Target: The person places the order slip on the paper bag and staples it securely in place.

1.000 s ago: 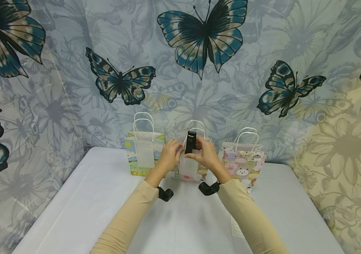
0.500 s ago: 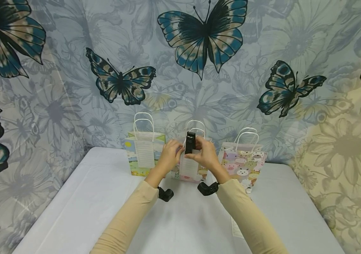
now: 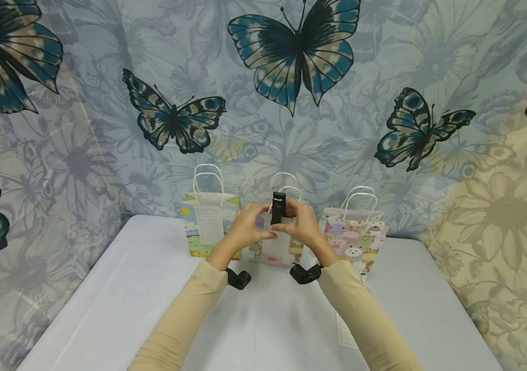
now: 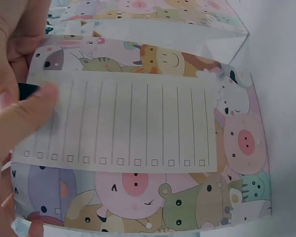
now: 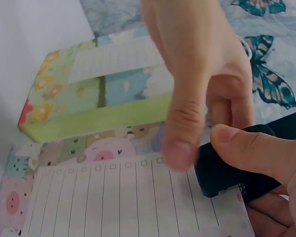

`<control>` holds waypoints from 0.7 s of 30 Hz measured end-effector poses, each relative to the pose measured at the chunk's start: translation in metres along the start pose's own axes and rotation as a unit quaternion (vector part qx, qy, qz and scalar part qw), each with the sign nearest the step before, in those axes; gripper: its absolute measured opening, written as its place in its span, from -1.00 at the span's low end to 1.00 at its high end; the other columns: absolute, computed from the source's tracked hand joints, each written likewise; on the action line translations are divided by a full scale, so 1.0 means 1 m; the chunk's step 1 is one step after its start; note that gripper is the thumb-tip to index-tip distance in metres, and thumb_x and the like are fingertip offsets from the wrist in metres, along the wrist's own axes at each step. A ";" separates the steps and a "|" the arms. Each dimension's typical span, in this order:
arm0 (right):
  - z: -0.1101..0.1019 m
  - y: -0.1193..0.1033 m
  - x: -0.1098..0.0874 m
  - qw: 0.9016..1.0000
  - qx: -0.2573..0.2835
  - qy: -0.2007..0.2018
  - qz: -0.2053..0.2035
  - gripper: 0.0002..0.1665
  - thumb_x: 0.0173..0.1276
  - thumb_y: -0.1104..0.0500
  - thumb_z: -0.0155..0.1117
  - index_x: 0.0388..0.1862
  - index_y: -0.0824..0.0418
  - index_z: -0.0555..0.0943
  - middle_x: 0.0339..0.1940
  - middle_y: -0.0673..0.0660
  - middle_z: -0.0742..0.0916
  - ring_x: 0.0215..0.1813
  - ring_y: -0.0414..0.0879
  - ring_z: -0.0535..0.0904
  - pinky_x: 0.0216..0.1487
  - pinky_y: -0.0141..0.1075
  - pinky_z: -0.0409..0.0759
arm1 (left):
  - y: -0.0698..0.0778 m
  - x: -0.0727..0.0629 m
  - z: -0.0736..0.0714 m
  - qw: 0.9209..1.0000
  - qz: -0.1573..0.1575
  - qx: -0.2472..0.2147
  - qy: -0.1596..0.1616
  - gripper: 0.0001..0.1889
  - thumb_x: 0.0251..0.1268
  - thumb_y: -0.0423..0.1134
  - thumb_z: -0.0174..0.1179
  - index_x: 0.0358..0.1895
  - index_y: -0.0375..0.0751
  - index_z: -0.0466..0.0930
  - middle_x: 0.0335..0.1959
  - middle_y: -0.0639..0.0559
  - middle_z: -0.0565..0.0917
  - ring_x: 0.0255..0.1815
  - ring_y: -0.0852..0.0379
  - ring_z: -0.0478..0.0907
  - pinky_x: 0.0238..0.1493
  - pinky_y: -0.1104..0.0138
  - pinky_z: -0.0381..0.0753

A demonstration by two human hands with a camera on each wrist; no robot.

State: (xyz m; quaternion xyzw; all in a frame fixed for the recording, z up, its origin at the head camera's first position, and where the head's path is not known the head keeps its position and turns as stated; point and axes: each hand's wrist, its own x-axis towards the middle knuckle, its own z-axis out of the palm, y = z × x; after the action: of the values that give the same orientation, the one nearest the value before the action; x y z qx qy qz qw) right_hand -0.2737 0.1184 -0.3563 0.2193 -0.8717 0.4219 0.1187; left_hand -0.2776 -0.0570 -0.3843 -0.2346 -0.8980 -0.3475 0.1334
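Evidently, right hand: clamped on your oblong black stapler over the flat lined slip
Left hand: thumb over that slip, grip I cannot tell
Middle bag: boxy printed paper between your hands, probably mid-stapling
Landscape bag: beyond your left hand, second slip on, seemingly done
Right bag: beyond your right hand, probably to do, loose sheet by your sleeve

Soft, even light fills the head view, cool over most of the butterfly-print backdrop, yellowish beyond the right edge of the table. Faint shadows lie toward the near edge. Both wrist views look greyer, hazier; the left hand blurs at the thumb.
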 end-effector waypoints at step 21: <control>-0.005 0.004 0.000 0.999 0.025 -0.016 0.017 -0.44 -0.04 0.27 0.57 0.00 0.28 0.61 -0.11 0.30 0.76 -0.06 0.18 0.73 0.04 -0.10 0.68 | 0.002 0.007 0.006 0.999 0.028 -0.006 0.031 -0.50 -0.05 -0.10 0.50 -0.03 -0.26 0.63 -0.04 -0.13 0.73 0.03 -0.07 0.61 0.11 0.04 0.22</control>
State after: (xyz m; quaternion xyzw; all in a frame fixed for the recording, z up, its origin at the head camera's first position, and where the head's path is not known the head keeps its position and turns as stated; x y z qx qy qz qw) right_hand -0.2751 0.1245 -0.3559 0.2138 -0.8664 0.4418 0.0916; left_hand -0.2832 -0.0492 -0.3849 -0.2499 -0.8846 -0.3555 0.1692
